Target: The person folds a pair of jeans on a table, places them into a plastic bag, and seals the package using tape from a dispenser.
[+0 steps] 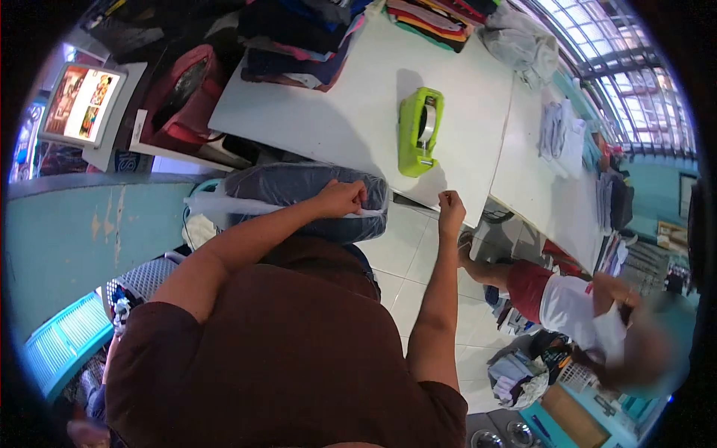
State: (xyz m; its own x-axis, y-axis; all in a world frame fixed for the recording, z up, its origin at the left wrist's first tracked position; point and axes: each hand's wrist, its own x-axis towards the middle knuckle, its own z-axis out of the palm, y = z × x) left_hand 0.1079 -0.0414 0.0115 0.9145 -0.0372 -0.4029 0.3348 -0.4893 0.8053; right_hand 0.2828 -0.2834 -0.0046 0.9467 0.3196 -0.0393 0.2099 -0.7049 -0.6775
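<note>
A dark bundle in clear plastic wrap (280,179) lies against my front, below the white table. My left hand (343,199) rests on top of it, fingers curled in on the plastic where a pale folded strip runs along the bundle. At the table's near edge, my right hand (450,213) is raised with its fingers pinched together; whatever is between them, if anything, is too small to make out. Just beyond that hand stands a lime-green tape dispenser (409,134) with a roll of clear tape in it.
Stacks of folded clothes (299,63) lie on the white table (358,112). A red bag (179,104) and a lit screen (82,104) are at left. Another person (560,302) is at right, near a full laundry basket (519,377). A teal half-wall (75,239) borders my left.
</note>
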